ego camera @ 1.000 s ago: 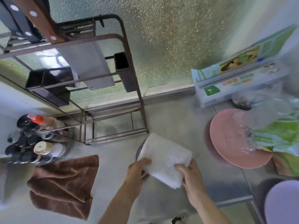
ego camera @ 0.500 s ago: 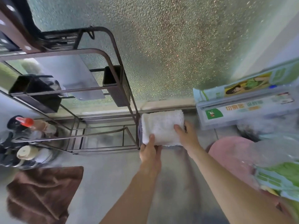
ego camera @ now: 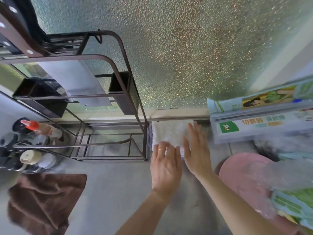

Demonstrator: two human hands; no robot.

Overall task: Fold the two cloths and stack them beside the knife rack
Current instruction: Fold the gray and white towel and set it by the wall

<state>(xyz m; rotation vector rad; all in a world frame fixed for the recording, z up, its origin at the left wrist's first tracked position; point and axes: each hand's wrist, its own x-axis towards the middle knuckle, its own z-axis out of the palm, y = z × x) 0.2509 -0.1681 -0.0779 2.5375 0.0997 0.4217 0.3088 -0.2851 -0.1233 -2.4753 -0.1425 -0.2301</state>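
Observation:
A folded white cloth [ego camera: 169, 131] lies flat on the counter against the window ledge, just right of the dark metal knife rack [ego camera: 118, 92]. My left hand [ego camera: 165, 164] hovers over the cloth's near edge, fingers spread, holding nothing. My right hand [ego camera: 196, 150] is flat and open over the cloth's right edge; whether it touches the cloth is unclear. A brown cloth [ego camera: 42, 199] lies loosely crumpled on the counter at the lower left, away from both hands.
Knives hang in the rack's top left. Seasoning bottles [ego camera: 28, 143] crowd the left side. A cling-film cutter box [ego camera: 260, 126] sits right of the white cloth. A pink plate [ego camera: 243, 180] and plastic-wrapped packages [ego camera: 293, 197] fill the right.
Both hands carried the folded white cloth from the counter's middle to the spot beside the rack, set it down and let go; the fingers have since opened.

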